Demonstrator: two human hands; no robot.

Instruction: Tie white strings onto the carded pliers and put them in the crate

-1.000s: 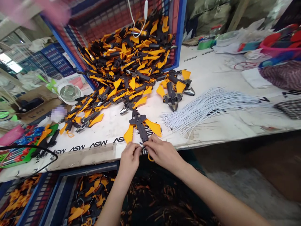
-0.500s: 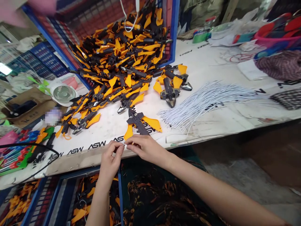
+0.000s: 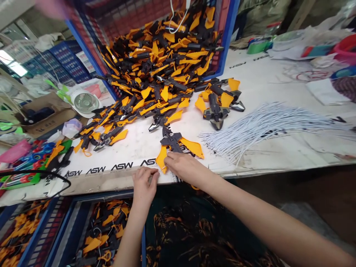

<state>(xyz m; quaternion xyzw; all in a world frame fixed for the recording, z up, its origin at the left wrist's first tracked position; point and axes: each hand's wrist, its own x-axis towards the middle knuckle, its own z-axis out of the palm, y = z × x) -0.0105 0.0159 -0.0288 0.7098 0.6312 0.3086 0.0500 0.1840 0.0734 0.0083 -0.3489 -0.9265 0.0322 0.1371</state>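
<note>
A black-and-orange winged toy (image 3: 171, 142) lies on the table near its front edge, pointed end away from me. My right hand (image 3: 187, 167) bends over its rear end, fingers closed together at the dark body and the left orange wing; the fingertips are partly hidden. Beneath that hand an orange ring (image 3: 195, 188) peeks out. My left hand (image 3: 145, 182) rests at the table edge, left of the toy, thumb and fingers curled into a pinch. Whatever sits in that pinch is too small to name. To the right lies a bundle of thin white ties (image 3: 258, 128).
Behind the toy, a tipped blue-rimmed crate (image 3: 228, 40) spills many similar toys (image 3: 155, 70) onto the table. A small fan (image 3: 85, 102), a cardboard box (image 3: 52, 111) and a green tray (image 3: 35, 180) stand left. Below the table edge, another crate (image 3: 68, 226) holds more toys.
My hands, earlier pinching a thin white piece between them, have moved apart. The right one has gone onto the toy's rear end. The whole view has shifted, so things appear further right.
</note>
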